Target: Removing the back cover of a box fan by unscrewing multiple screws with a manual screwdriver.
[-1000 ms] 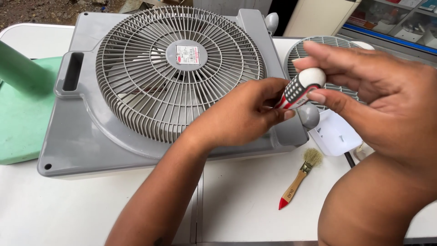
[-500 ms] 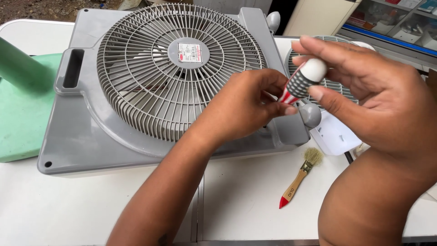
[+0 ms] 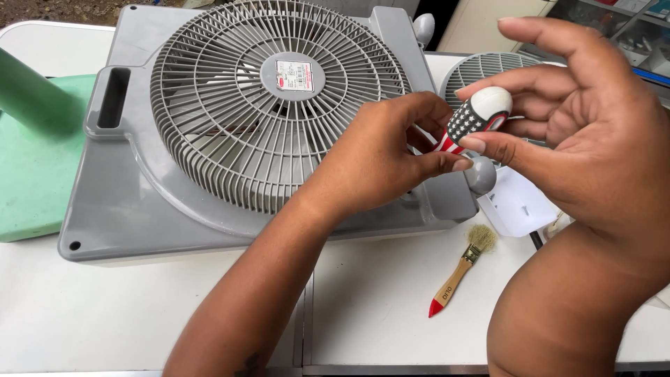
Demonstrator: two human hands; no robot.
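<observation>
A grey box fan [image 3: 139, 202] lies flat on the white table [image 3: 377, 293], its round grille [image 3: 272, 98] facing up. My right hand [image 3: 579, 132] grips the patterned handle of a screwdriver [image 3: 478, 115] between thumb and fingers, over the fan's right corner. My left hand [image 3: 384, 157] rests on that corner and pinches the screwdriver's lower shaft near the tip. The tip itself is hidden behind my left fingers.
A small paintbrush [image 3: 462, 269] with a wooden, red-tipped handle lies on the table near the fan's front right. A second round grille [image 3: 481, 70] and a white plastic part [image 3: 516, 206] sit to the right. A green stand [image 3: 28, 160] is at the left.
My right hand has lifted slightly and its fingers have spread while turning the screwdriver handle. My left hand stays at the fan's corner.
</observation>
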